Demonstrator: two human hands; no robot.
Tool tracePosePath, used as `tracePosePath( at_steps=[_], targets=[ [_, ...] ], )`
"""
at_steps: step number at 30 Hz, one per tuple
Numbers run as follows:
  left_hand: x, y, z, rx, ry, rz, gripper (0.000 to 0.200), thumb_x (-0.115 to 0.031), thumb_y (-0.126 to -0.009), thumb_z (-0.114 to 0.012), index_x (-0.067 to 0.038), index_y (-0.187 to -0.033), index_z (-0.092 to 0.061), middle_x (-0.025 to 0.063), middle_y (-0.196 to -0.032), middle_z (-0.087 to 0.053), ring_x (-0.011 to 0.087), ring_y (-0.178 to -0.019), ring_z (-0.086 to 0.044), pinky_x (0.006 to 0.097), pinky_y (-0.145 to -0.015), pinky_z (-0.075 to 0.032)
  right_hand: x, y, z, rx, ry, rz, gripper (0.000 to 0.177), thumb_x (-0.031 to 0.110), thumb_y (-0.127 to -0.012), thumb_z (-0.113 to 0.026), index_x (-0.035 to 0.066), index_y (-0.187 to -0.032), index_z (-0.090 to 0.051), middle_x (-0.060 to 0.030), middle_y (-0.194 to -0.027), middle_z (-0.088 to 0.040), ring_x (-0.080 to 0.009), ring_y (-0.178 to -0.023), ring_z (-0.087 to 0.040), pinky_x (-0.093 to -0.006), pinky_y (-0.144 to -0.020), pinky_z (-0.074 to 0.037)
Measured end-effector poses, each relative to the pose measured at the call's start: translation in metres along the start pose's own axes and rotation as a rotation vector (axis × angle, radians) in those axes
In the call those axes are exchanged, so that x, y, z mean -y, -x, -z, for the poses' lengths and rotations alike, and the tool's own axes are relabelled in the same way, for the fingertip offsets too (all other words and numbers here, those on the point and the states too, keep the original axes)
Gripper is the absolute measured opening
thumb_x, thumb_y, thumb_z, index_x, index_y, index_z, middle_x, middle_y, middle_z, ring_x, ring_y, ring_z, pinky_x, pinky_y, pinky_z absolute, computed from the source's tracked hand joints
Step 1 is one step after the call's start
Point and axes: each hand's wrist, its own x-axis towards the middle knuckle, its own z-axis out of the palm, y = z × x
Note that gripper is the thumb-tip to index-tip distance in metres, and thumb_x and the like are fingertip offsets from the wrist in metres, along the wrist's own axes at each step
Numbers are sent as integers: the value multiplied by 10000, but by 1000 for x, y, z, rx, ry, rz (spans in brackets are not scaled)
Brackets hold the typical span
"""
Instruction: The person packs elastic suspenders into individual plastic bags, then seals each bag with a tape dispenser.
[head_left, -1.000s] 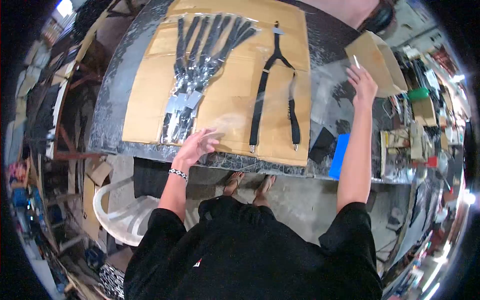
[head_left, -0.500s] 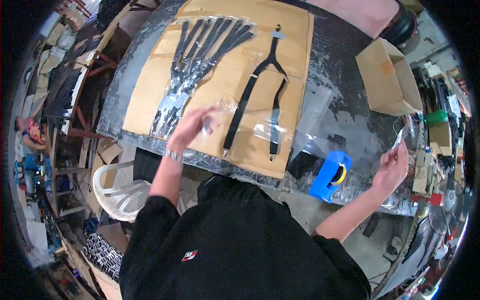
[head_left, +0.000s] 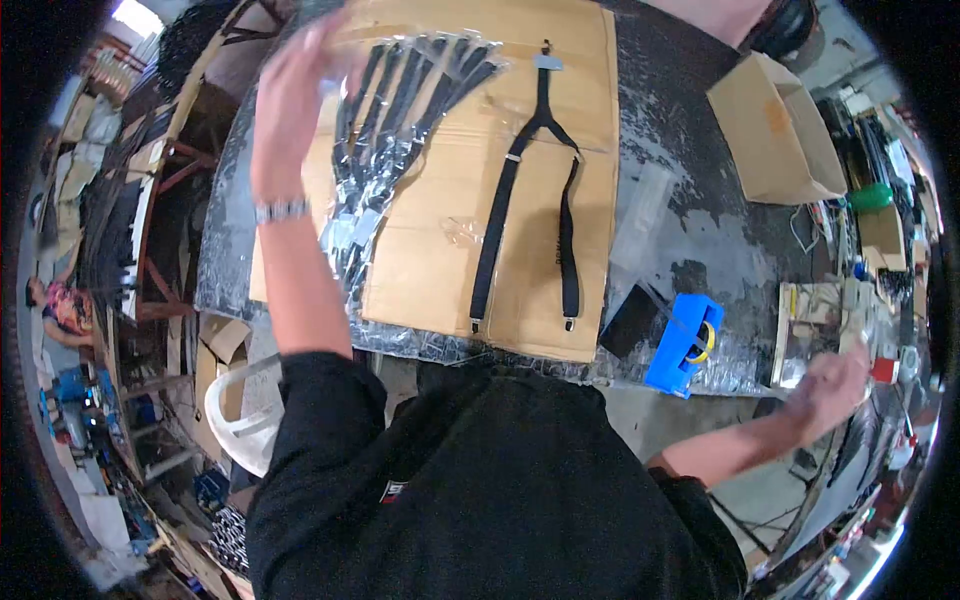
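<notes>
My left hand (head_left: 298,90), blurred by motion, is over the upper left of the cardboard sheet (head_left: 425,270), beside several black straps in clear plastic (head_left: 400,120). A bit of clear plastic shows near its fingers; whether they grip it is unclear. Black Y-shaped suspenders (head_left: 495,240) with metal clips lie spread on the cardboard, a pale tag near their top end. Out past the table's front right edge is my right hand (head_left: 832,395), its fingers smeared and a small whitish patch beside them.
A blue tape dispenser (head_left: 675,350) stands near the front edge, right of a black flat piece (head_left: 630,320). An open cardboard box (head_left: 765,140) is at the back right. A white chair (head_left: 240,410) is at the front left. Another person (head_left: 65,312) is at the far left.
My left hand has moved up and left over the cardboard. My right hand has moved down and right. The clear plastic over the right suspender strap is gone from there.
</notes>
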Motion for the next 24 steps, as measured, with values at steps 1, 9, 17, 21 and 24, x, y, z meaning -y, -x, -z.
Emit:
tracePosePath(
  at_steps=[1, 9, 17, 21, 24],
  targets=[
    [36, 29, 13, -49, 86, 139, 453, -350, -1045, -490, 1, -1309, -602, 102, -945, -697, 164, -811, -629, 295, -725, -502, 15, -2, 23, 14, 9, 89, 336, 139, -967, -582, -90, -1213, -571, 17, -649, -418, -49, -454, -316, -213, -410, -250],
    [162, 206, -13, -47, 204, 874, 365, -238, -1053, -471, 36, -1231, -635, 117, -817, -701, 139, -655, -652, 253, -585, -518, 72, 19, 29, 128, -69, 145, 324, 133, -999, -529, -115, -1207, -546, -4, -634, -415, -68, -445, -303, -222, -443, -285],
    [166, 230, -18, 206, -555, 827, 471, -340, -980, -612, 49, -1244, -616, 252, -1031, -694, 255, -869, -710, 376, -754, -551, 3, 83, -78, 566, 119, -569, 188, 213, -968, -613, 26, -955, -612, -89, -717, -653, -109, -606, -589, -254, -504, -461],
    [97, 209, -52, 277, -1344, 523, 542, -329, -956, -645, 33, -1348, -550, 278, -1308, -592, 317, -1215, -591, 415, -970, -473, -43, 131, -114, 947, 280, -825, 148, 140, -999, -588, 4, -982, -644, -63, -685, -680, -63, -486, -561, -210, -434, -425],
    [62, 195, -95, 301, -672, 323, 520, -312, -957, -653, 15, -1350, -556, 212, -1262, -638, 281, -1141, -632, 411, -957, -498, -82, 170, -122, 1012, 314, -775, 137, 120, -988, -581, 4, -944, -640, -41, -675, -665, -84, -529, -576, -256, -483, -453]
  ],
)
